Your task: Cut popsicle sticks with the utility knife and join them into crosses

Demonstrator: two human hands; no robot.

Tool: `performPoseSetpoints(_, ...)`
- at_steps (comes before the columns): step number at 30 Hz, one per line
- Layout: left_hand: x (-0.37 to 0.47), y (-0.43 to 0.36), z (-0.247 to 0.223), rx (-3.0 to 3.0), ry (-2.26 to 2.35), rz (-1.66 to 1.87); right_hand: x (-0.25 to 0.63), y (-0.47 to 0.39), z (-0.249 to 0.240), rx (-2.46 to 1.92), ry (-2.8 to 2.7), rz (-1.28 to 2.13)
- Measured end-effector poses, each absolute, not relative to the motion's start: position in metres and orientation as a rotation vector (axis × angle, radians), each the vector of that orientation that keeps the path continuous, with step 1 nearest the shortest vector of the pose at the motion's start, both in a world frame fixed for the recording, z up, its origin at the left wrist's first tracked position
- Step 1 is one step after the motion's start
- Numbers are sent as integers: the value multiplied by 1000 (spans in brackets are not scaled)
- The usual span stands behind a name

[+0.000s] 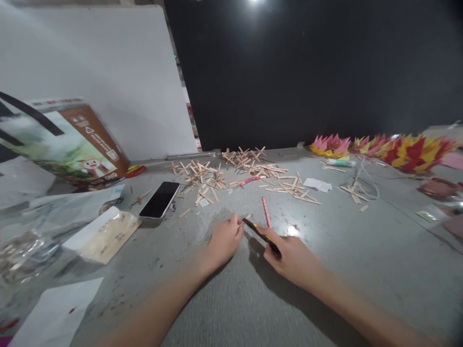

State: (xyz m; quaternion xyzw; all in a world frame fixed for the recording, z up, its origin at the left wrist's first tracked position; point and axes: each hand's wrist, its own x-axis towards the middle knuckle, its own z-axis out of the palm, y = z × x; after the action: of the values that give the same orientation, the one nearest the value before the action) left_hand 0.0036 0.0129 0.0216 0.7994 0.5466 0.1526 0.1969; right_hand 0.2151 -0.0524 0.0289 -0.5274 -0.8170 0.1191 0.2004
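Observation:
My right hand [291,258] is closed around a black and yellow utility knife [263,235], its front end pointing left toward my other hand. Close by, my left hand [226,239] rests on the grey table with thumb and fingers pinched together. What sits in that pinch is too small and covered to name. Just beyond the knife lies a pink striped stick [266,212], perhaps a pencil or straw. Loose piles of thin wooden sticks [253,166], several of them crossed, lie farther back.
A phone [159,200] lies left of the sticks, near a plastic packet [108,236] and a printed bag [79,144]. Pink, red and yellow paper flowers [415,153], a white cable [376,185] and a glue tube [342,163] are at right. A black panel [307,72] stands behind.

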Motion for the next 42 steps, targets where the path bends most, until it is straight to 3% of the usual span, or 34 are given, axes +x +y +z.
performPoseSetpoints(6,4,11,21,2247,1486,441,208,-48,35,-1481,-2228,417)
performPoseSetpoints(15,5,12,20,2239,1506,448,208,-47,35,-1387,-1838,842)
performPoseSetpoints(21,6,13,20,2236,1542,406,207,-39,30,-1330,-1263,1446)
performPoseSetpoints(24,5,13,17,2197,1526,467,209,-38,34,-1301,-991,1580)
performPoseSetpoints(27,3,14,13,2113,1505,579,213,-38,34,-1322,-1065,1472)
performPoseSetpoints(34,-4,19,12,1800,1327,899,224,-46,30,-1381,-1787,825)
performPoseSetpoints(42,-8,20,8,1523,1129,1047,224,-51,28,-1374,-1848,729)
